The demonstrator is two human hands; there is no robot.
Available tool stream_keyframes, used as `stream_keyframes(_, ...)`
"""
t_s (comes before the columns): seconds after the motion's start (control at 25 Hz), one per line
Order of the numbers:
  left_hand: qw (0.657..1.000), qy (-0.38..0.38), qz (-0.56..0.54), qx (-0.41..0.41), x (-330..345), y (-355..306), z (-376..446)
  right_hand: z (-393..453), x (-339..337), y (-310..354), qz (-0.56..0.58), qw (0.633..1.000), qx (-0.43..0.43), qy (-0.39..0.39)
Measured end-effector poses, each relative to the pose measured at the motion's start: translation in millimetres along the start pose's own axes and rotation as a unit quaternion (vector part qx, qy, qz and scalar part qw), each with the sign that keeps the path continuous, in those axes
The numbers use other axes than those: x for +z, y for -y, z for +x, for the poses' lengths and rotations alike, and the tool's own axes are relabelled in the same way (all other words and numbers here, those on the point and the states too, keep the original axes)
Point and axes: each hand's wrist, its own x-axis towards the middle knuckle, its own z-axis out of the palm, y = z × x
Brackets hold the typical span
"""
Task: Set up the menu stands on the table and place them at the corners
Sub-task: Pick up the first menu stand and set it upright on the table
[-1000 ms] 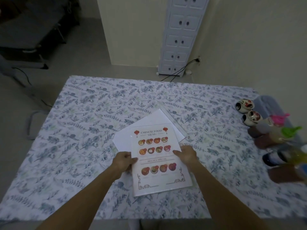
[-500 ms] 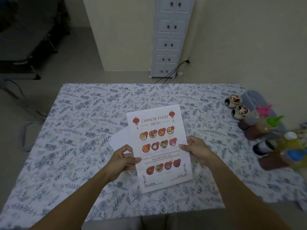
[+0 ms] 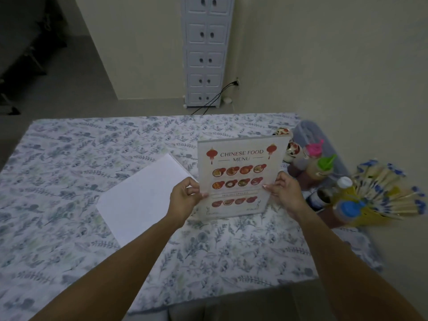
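Fingers [image 3: 269, 188] of right hand [image 3: 286, 191] and left hand [image 3: 185, 196] pinching side edges of printed "Chinese Food Menu" stand [image 3: 240, 174], upright above floral-clothed worktop [image 3: 69, 158], beside blank white sheet [image 3: 143, 195], near sauce bottles [image 3: 322, 167].

Open tablecloth [image 3: 69, 181] leftward; crowded bottles [image 3: 324, 167] along right edge.

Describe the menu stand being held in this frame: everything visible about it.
The menu stand is a glossy, clear-looking sheet holder showing a white page headed "Chinese Food Menu", with red lanterns and rows of dish pictures. It is held nearly upright, facing the camera, over the floral tablecloth towards its right side. The left hand and right hand pinch its side edges.
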Motion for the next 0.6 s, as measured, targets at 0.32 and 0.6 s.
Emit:
stream_keyframes(0.32, 1.000, -0.027, -0.007, -0.004, 51.2, 9.4, 24.5, 41.6, -37.0, -16.4, 0.017, 1.000, 0.021, 0.009)
stream_keyframes(0.6, 0.999, -0.037, -0.009, -0.008, 52.5, 13.6, 23.8, 46.7, -35.6, -24.3, 0.010, 1.000, -0.002, 0.008)
